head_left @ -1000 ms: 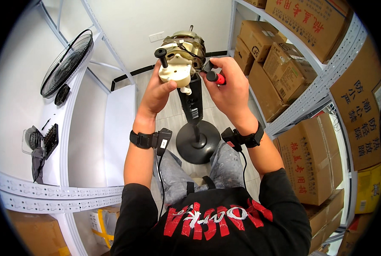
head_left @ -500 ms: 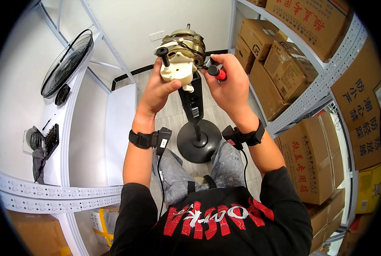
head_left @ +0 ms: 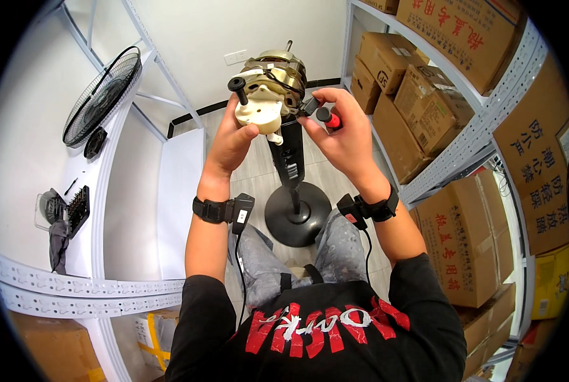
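Observation:
An exposed fan motor with a cream plastic gearbox sits atop the black fan stand. My left hand is closed around the gearbox's left side, its thumb on the front beside an upright black knob. At the motor's right side, my right hand pinches a small dark block between thumb and fingertips. A red and black screwdriver is tucked in that same hand, and its tip is hidden. Dark wires run over the motor.
The stand's round base rests on the floor between my legs. On the left shelf are a fan grille, a black round part and a bit set. Cardboard boxes fill the right shelving.
The motor has tilted slightly, its rear shaft now leaning more to the right. Both hands have shifted a little with it. The dark block at my right fingertips shows more clearly.

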A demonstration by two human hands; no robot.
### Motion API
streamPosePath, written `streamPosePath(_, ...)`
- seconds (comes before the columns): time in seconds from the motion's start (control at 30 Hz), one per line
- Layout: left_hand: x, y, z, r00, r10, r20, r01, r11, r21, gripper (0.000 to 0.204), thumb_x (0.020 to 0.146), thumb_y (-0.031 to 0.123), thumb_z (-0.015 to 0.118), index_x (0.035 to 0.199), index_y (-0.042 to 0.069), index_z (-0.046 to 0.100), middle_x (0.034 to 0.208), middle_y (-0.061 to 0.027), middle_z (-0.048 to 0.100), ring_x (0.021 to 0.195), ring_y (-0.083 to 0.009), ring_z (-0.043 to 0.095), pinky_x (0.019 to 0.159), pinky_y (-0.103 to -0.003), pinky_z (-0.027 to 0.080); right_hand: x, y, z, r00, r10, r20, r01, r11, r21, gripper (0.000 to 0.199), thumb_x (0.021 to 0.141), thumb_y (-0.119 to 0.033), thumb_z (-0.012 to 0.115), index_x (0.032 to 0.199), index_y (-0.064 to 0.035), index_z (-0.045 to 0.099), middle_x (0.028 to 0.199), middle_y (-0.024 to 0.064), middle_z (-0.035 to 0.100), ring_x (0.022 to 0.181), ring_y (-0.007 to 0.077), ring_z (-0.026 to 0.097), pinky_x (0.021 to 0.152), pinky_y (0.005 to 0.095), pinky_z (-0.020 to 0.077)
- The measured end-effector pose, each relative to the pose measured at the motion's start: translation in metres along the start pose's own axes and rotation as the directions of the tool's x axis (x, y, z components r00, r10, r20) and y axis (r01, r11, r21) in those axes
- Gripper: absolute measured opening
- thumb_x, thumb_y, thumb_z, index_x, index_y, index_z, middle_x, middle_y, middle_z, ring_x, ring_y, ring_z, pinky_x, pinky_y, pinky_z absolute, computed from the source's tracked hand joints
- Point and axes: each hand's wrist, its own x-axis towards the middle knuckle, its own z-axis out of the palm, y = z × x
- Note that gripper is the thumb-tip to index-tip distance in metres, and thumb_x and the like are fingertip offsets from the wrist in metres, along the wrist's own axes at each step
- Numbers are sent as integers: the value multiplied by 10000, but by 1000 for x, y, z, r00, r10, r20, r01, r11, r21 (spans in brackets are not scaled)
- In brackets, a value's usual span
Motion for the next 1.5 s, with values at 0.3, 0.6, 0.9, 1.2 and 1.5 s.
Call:
streamPosePath(0.3,-3,4,4,999,28,-35,-27,999,25,983,728,430,841,1454,39,308,1362,-85,511,1271,-206,487,1067,-357,378,-3,4,-9,998,66,6,-66,993,101,340,752,-65,769,1058,-50,621,920,41,619,699,141,554,616,265,464)
streamPosePath(0.6,-2,-8,-4,993,101,-56,-95,991,96,985,767,615,717,1452,20,332,1397,-97,475,1316,-226,441,1118,-381,321,0,4,-23,835,436,336,-544,561,624,304,872,-114,681,1163,-37,636,856,-40,569,545,27,422,477,220,341)
streamPosePath(0.9,-5,-12,-6,994,102,-48,-104,994,-40,911,814,534,708,1454,23,307,1383,-103,484,1283,-224,464,1082,-371,342,4,11,-27,726,454,517,-674,321,665,282,881,-144,670,1132,-39,595,628,-53,472,480,28,373,439,217,292)
streamPosePath(1.2,-7,-14,-7,996,91,-21,-92,996,-21,876,824,574,692,1417,14,371,1355,-94,508,1254,-208,489,1048,-357,379,-6,5,-16,938,315,147,-346,823,450,349,823,-93,701,1163,-56,630,885,-41,560,606,23,423,551,193,359)
streamPosePath(1.5,-14,-9,-3,993,91,-72,-84,992,95,891,843,590,663,1436,14,331,1358,-101,503,1268,-220,481,1010,-369,426,-19,3,-4,946,312,88,-324,916,236,282,791,-99,703,1053,-47,613,882,27,585,666,115,507,590,255,443)
